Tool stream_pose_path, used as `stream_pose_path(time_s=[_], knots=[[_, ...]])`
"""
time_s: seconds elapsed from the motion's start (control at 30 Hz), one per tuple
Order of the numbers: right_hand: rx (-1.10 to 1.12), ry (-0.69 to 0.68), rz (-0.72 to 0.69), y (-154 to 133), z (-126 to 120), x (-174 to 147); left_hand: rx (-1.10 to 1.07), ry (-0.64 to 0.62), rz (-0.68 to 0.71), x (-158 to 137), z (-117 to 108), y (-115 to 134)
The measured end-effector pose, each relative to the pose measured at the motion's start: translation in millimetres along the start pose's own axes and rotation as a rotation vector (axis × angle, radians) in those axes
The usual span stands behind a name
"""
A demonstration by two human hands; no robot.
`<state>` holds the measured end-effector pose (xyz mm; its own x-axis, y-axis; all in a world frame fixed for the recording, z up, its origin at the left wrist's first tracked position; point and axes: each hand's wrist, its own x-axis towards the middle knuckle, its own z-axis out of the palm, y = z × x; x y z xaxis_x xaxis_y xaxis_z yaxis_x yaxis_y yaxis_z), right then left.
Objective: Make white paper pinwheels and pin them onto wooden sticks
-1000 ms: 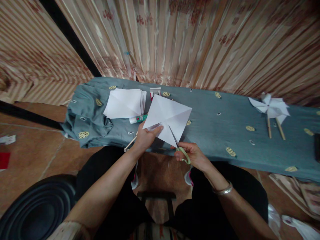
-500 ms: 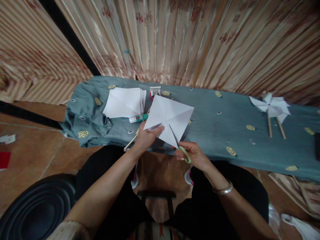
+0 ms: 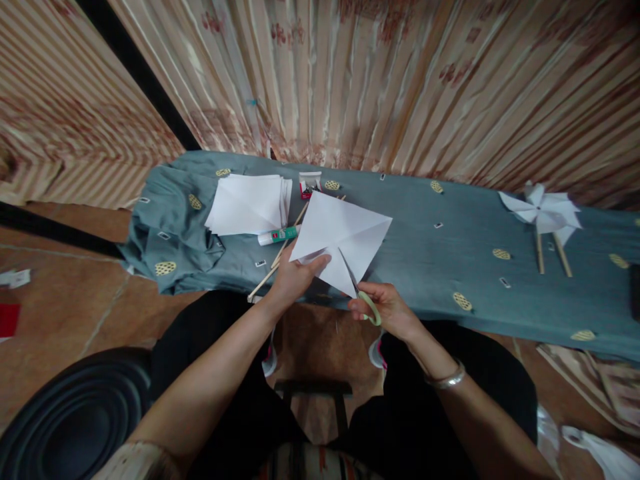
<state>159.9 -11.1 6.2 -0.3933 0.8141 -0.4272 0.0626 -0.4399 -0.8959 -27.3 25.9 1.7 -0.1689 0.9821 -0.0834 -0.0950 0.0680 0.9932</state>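
A square sheet of white paper (image 3: 345, 227) with crease lines is pinched at its near left edge by my left hand (image 3: 299, 272), thumb on top. My right hand (image 3: 383, 305) grips a pair of scissors (image 3: 369, 308) by its light green handles. One blade lies over the sheet from the near corner toward the middle; the other blade is hidden under the paper. Just left of the sheet lie a green and white glue stick (image 3: 279, 235) and thin wooden sticks (image 3: 263, 283). Behind it stands a small red and white box (image 3: 310, 185) holding small dark pieces.
A stack of white paper (image 3: 249, 205) lies on the left of the cloth-covered table (image 3: 415, 260). Finished-looking paper pinwheels (image 3: 539, 208) on wooden sticks rest at the right. A pleated curtain (image 3: 320, 87) hangs behind; a black round stool (image 3: 75, 420) stands at lower left.
The sheet has turned and shifted slightly to the right in my left hand, showing more of the sticks and box. My right hand and the scissors have barely moved.
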Motion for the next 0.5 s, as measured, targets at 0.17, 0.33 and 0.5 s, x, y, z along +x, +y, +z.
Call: stream_pose_path(time_s=[0.17, 0.33, 0.5], knots=[[0.021, -0.011, 0.012, 3.7, 1.1, 0.8, -0.001, -0.001, -0.006, -1.4, 0.7, 1.0], [-0.027, -0.149, 0.073, 2.2, -5.0, -2.3, -0.074, 0.005, -0.035, 2.9, -3.3, 5.6], [-0.174, -0.229, 0.138, -7.7, -44.2, -15.5, -0.125, 0.069, -0.019, 12.4, -15.5, 14.8]])
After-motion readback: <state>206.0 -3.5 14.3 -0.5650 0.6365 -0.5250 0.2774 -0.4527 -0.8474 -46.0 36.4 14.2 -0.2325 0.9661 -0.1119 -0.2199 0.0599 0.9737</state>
